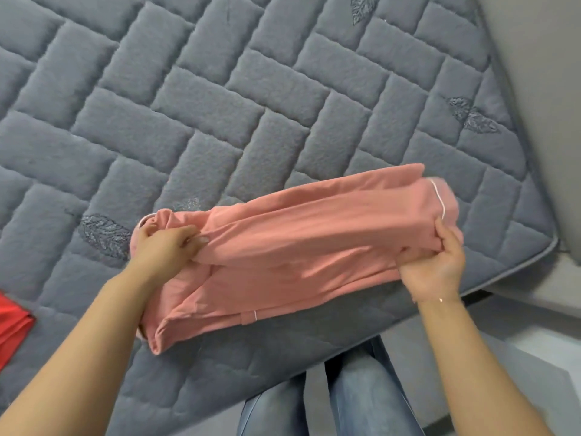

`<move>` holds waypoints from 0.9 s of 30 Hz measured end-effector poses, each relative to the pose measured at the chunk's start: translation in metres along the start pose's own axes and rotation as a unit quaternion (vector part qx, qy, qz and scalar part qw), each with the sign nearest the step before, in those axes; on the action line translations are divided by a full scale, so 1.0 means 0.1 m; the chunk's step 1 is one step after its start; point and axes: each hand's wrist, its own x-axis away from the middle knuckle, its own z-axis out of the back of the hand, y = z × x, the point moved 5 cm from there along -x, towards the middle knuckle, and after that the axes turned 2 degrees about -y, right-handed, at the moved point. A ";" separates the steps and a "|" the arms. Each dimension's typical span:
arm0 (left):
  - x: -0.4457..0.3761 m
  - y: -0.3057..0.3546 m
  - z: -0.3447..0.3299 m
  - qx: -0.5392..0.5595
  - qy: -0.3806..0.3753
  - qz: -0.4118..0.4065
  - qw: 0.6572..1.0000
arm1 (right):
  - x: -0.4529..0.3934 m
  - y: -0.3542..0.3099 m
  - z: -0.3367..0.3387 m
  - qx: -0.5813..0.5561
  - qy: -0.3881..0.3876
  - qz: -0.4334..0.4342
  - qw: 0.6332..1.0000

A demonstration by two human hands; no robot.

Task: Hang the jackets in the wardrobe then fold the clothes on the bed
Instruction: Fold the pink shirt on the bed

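Grey quilted fleece bed cover (220, 99) makes a decent folding base, so with the left hand (166, 243) and right hand (437, 259) each pinching an end of the half-folded salmon-pink cotton garment (298, 247) near the bed edge, I'd keep it taut and lay it flat before creasing.

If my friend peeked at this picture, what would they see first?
Probably the pink garment, half folded near the bed's front edge. The left hand grips one end and the right hand grips the other. Next comes the grey quilted bed cover with its brick pattern filling most of the view, and a bit of red cloth at the left edge.
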 end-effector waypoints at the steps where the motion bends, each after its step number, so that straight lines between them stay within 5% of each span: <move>1: 0.00 0.02 -0.02 -0.015 0.009 0.009 1.000 | -0.14 -0.01 0.02 0.012 0.013 -0.016 1.000; 4: -0.01 0.12 -0.04 0.018 0.041 0.011 0.999 | -0.48 0.16 0.21 0.097 0.104 -0.077 0.987; 7: 0.02 0.07 0.22 0.097 0.158 0.017 0.982 | -0.56 0.40 0.28 0.146 0.182 -0.089 0.968; 11: -0.12 -0.29 0.34 0.136 0.129 0.061 0.980 | -0.15 0.51 0.04 0.267 0.265 0.132 0.917; 14: -0.20 -0.37 0.23 0.214 0.018 0.070 0.974 | 0.29 0.99 -0.39 0.461 0.069 0.218 0.858; 17: -0.19 -0.35 0.13 0.162 -0.039 0.031 0.985 | 0.39 1.57 -0.62 0.690 -0.146 0.263 0.659; 20: -0.16 -0.53 0.22 0.133 -0.008 0.020 0.991 | 0.21 1.87 -0.47 0.803 -0.191 0.197 0.530; 23: -0.10 -0.92 0.35 0.153 0.055 0.074 0.984 | 0.09 1.97 -0.32 0.856 -0.179 0.154 0.460; 27: -0.11 -1.04 0.11 0.169 0.050 0.112 0.978 | 0.10 1.93 -0.33 0.860 -0.215 0.141 0.441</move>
